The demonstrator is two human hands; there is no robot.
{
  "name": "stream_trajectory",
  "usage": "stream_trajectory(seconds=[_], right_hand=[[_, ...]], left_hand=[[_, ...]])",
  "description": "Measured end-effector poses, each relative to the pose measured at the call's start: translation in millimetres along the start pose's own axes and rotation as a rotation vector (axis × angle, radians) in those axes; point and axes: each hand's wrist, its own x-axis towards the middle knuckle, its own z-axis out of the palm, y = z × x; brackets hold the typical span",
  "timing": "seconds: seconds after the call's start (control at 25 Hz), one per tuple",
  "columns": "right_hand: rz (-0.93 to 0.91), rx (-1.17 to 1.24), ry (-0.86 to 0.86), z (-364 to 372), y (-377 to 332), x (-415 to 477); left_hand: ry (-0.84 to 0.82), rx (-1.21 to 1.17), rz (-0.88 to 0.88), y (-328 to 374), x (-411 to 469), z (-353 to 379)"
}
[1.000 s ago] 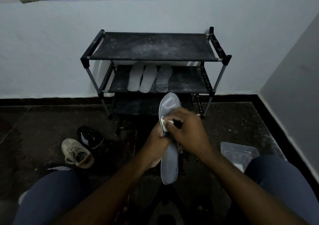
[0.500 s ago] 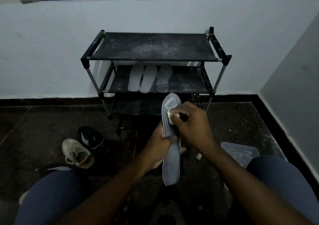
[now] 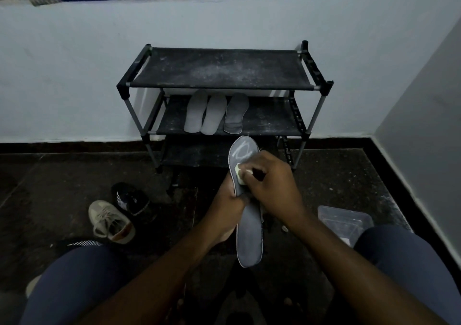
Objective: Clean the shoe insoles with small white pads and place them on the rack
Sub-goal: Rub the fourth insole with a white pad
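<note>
My left hand (image 3: 228,206) grips a long grey insole (image 3: 249,235) at its middle, holding it upright in front of me. My right hand (image 3: 273,185) pinches a small white pad (image 3: 239,173) and presses it on the insole's upper part, where pale wet streaks show near the toe. Behind stands a black three-tier rack (image 3: 219,71). Three insoles (image 3: 215,113) lie side by side on its middle shelf.
A beige sneaker (image 3: 111,221) and a black sneaker (image 3: 129,197) lie on the dark floor at the left. A clear plastic container (image 3: 344,221) sits on the floor by my right knee. White walls close the back and right side.
My right hand with the pad slid up the insole toward the toe, then came back down a little, leaving pale streaks. My left hand kept its hold.
</note>
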Motion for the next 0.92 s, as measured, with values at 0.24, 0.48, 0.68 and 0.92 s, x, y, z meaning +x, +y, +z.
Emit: stream_trajectory(seconds=[0.24,0.48,0.68,0.92], right_hand=[[0.051,-0.039,0.077,-8.8,6.6,4.3],[0.012,-0.033,-0.005,-3.3,0.9,-1.6],[0.047,-0.037,0.069,-9.5,3.8,4.5],[0.070,-0.061,0.085,-12.9,7.3,3.9]], left_hand=[[0.002,0.059,-0.051,-5.7,2.2,-3.4],[-0.023,0.074,-0.024,1.2,-0.3,-0.8],[-0.029,0.112,-0.057,-0.7,1.2,-1.5],[-0.030,0.083,-0.057,-0.2,0.9,-2.2]])
